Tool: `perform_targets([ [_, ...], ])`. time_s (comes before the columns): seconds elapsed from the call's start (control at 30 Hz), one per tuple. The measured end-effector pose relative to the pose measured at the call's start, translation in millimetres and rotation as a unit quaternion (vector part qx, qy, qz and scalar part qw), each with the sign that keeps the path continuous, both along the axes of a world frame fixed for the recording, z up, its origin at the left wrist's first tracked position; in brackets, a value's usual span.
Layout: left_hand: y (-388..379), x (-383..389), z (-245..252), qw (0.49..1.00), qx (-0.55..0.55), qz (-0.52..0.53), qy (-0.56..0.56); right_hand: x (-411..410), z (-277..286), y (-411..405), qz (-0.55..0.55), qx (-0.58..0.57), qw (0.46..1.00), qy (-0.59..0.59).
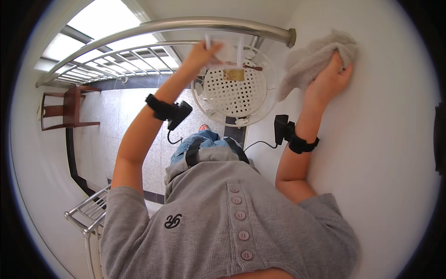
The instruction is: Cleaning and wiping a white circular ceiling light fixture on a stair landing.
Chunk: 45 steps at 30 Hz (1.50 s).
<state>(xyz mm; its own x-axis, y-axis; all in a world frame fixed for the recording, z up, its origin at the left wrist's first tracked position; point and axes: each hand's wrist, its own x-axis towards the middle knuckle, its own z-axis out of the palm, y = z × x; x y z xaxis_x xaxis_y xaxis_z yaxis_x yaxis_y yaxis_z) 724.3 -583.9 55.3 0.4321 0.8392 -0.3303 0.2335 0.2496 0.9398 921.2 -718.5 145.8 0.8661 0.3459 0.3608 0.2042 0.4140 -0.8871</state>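
My right hand (331,76) grips a grey cloth (313,57) and holds it against the white wall at the upper right. At the upper middle, my left hand (207,54) holds a clear plastic container (231,50) by its left side, just below the steel handrail. Beneath the container stands a round white table (240,97) with a lattice centre and a clear rim. A gold-coloured packet (234,75) and a dark-handled tool (253,67), possibly a screwdriver, show by the container's lower edge.
A thick curved steel handrail (209,23) with a barred railing (125,61) crosses the top. A brown wooden chair (70,108) stands at the left. A metal rack (87,214) is at the lower left. The white wall (376,157) runs along my right side.
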Motion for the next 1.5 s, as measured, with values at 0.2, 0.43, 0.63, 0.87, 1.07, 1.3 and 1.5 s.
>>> perform_targets([
  [0.2, -24, 59, -141, 0.967, -0.205, -0.152, 0.007, 6, -3, -7, -0.030, -0.004, 0.999, 0.042],
  [0.43, -39, 90, -196, 0.963, -0.194, -0.138, 0.127, 5, -7, -5, -0.003, 0.009, 0.998, 0.066],
  [0.63, -24, 82, -145, 0.869, 0.189, -0.304, 0.340, 13, -8, -4, -0.005, 0.008, 0.998, 0.058],
  [0.87, 31, 47, -177, 0.780, 0.482, -0.220, 0.332, 14, -5, -3, 0.004, -0.033, 0.999, 0.014],
  [1.07, 37, 48, -185, 0.731, 0.508, -0.254, 0.379, 16, -1, -3, 0.005, -0.039, 0.999, 0.022],
  [1.3, 29, 32, -112, 0.882, 0.315, -0.220, 0.272, 13, -5, -6, 0.064, -0.062, 0.995, 0.037],
  [1.5, -9, 10, 24, 0.976, 0.211, -0.051, 0.026, -8, -10, 2, 0.234, -0.165, 0.957, 0.051],
])
